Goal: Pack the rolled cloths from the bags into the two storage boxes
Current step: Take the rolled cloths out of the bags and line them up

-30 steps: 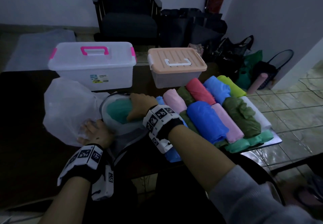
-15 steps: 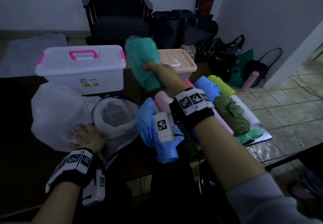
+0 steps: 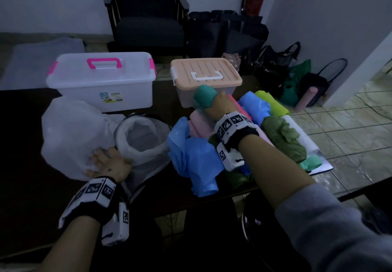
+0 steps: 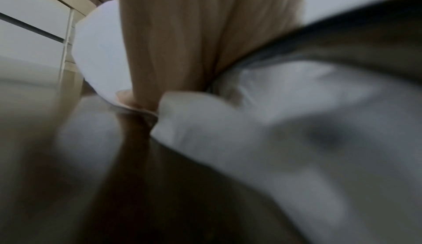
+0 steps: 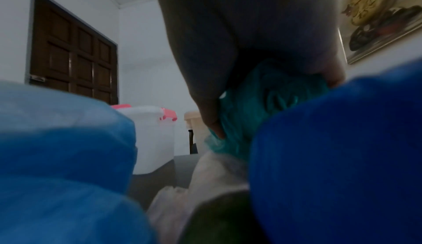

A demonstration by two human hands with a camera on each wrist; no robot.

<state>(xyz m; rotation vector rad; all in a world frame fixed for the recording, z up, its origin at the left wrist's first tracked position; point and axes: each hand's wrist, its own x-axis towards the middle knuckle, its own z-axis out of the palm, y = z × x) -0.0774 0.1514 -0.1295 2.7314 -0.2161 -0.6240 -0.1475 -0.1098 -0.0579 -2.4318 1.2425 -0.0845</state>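
Teal cloth roll point(image 3: 204, 96), soft, in R hand point(image 3: 219, 107)

Two lidded boxes side by side at the table's point(image 3: 25, 144) far edge: larger box point(image 3: 101, 80) left, smaller box point(image 3: 205, 78) right. Bags point(image 3: 72, 136) before the larger; rolled cloths point(image 3: 282, 138) heaped before the smaller. Armchair point(image 3: 146, 19) behind.

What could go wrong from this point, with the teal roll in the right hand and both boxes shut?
1. The pink-handled box and the peach-lidded box both have lids on, and both hands are occupied, so packing may stall.
2. The right hand sets the teal rolled cloth on a crowded pile; the blue roll overhanging the table edge could fall.
3. The left hand only rests on the plastic bag, which could slide.
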